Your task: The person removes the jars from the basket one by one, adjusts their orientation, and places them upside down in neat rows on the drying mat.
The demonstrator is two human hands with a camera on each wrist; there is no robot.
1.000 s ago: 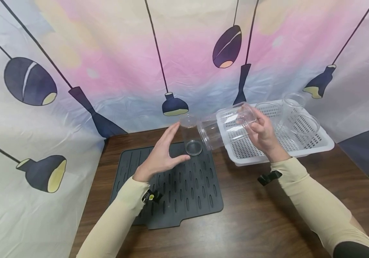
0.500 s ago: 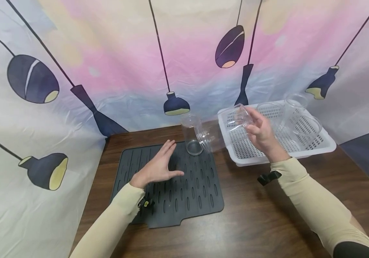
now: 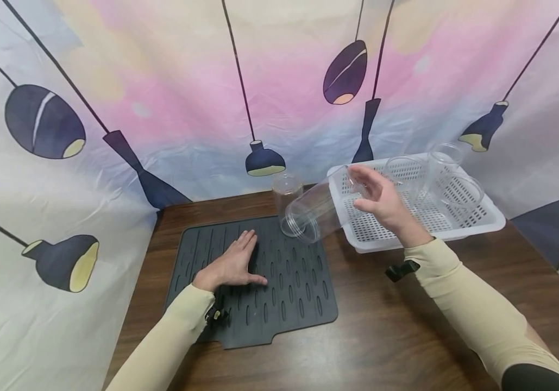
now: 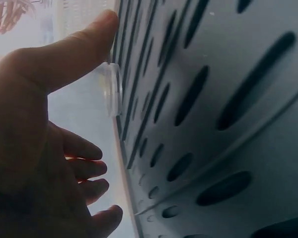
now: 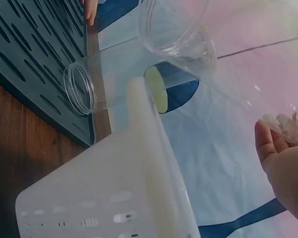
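My right hand (image 3: 382,203) grips a clear, threaded-neck plastic jar (image 3: 319,203) by its base end. The jar slants over the basket's left edge, its mouth pointing down and left. Behind that mouth, a second clear jar (image 3: 285,187) stands mouth-down on the dark grey drying mat (image 3: 303,304), at the back right corner. In the right wrist view the held jar (image 5: 223,69) partly overlaps the standing jar (image 5: 114,74). My left hand (image 3: 230,266) is over the middle of the mat, fingers straight, thumb spread, holding nothing. The left wrist view shows its fingers apart beside the mat's slots.
A white perforated plastic basket (image 3: 352,239) stands at the right, with several clear jars (image 3: 462,190) inside. The brown wooden table (image 3: 357,326) ends at the back against a fabric backdrop (image 3: 186,108) printed with lamps.
My left hand has drawn back from the standing jar toward the mat's middle. The right hand has shifted slightly left, and the held jar now tilts lower with its mouth closer to the mat.
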